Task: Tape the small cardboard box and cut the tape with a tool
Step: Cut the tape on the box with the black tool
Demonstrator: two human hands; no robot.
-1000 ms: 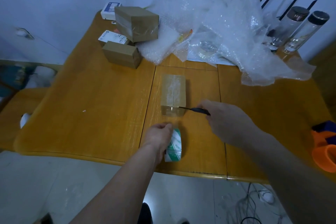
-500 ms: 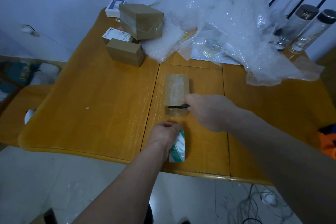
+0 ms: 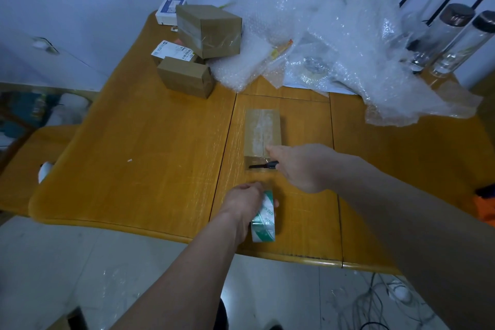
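A small cardboard box [image 3: 262,130] lies in the middle of the wooden table [image 3: 139,158], with clear tape along its top. A strip of tape runs from its near end down to the green-and-white tape roll [image 3: 263,222]. My left hand [image 3: 245,202] grips that roll near the table's front edge. My right hand [image 3: 300,166] holds a thin black cutting tool [image 3: 262,166] whose blade points left across the tape, just in front of the box's near face.
Two taped cardboard boxes [image 3: 209,29] [image 3: 186,76] and small white packages [image 3: 171,11] sit at the back left. A heap of bubble wrap [image 3: 334,43] covers the back. Glass bottles [image 3: 455,40] stand at the back right. An orange object [image 3: 486,209] lies at the right edge.
My right hand has moved left with the tool, and the blade now reaches across the tape at the box's near end. My left hand keeps holding the roll.
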